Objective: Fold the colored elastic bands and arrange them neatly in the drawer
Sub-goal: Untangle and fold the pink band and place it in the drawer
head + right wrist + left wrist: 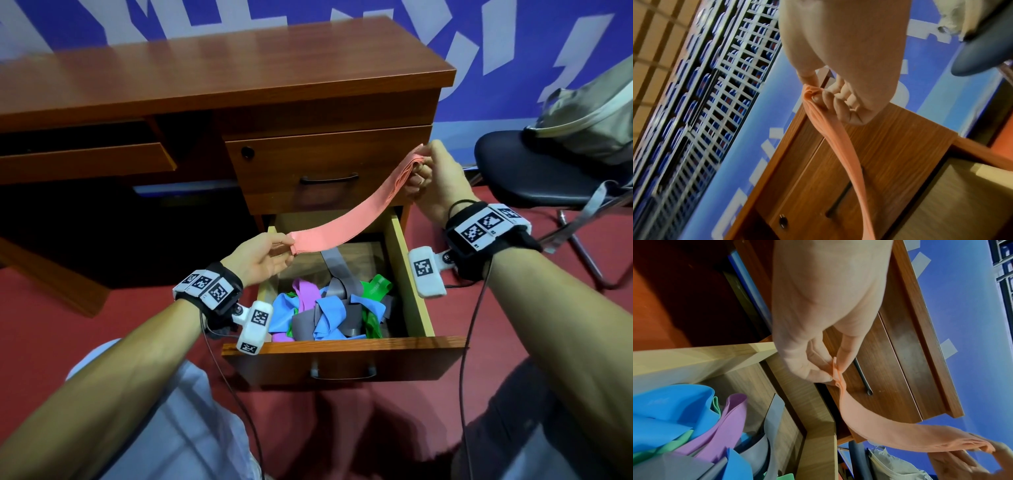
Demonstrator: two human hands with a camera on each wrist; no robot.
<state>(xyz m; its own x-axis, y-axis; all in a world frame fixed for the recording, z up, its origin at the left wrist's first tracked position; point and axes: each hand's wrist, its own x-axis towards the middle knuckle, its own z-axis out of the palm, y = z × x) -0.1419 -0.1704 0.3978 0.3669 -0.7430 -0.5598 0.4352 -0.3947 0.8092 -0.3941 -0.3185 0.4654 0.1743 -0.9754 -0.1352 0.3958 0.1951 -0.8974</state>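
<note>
A salmon-pink elastic band [356, 216] [875, 426] [840, 146] hangs stretched between both hands above the open lower drawer [346, 344]. My left hand [263, 255] [826, 369] pinches its near end between thumb and fingers. My right hand [433, 178] [830, 100] grips the bunched far end, higher up, in front of the closed upper drawer [325, 168]. Inside the open drawer lies a tangled heap of blue, grey, purple and green bands [329, 311] [684, 426].
The wooden desk [205, 72] stands behind, with a dark knee space at the left. A black chair [534, 171] carrying a beige bag [589, 120] stands at the right. The floor is red. My knees are below the drawer front.
</note>
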